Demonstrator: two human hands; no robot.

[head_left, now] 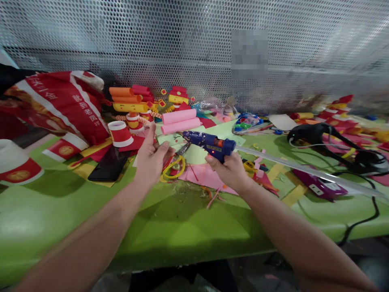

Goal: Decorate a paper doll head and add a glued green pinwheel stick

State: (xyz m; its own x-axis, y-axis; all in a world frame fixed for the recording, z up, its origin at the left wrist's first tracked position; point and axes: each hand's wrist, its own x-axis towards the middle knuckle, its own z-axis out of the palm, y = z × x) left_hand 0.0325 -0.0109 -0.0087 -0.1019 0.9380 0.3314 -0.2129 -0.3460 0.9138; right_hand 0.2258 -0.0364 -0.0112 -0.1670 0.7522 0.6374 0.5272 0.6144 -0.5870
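Observation:
My right hand (229, 168) is closed round the handle of a blue glue gun (209, 142); a long clear glue stick (291, 164) runs out of its back. The nozzle points left, at a pale green paper piece (172, 139) with a small drawn face. My left hand (154, 154) has its fingers closed at the left part of this paper, with two pink paper rolls (179, 121) just behind. Yellow-handled scissors (174, 168) lie between my hands, over pink paper (199, 176).
Left are red and white cups (120, 134), a black phone (108, 163) and a red bag (63, 103). Yellow and orange paper figures (129, 106) stand behind. On the right lie a purple power strip (319, 182), a black headband-like object (313, 132) and cables. A perforated metal panel (188, 48) rises behind.

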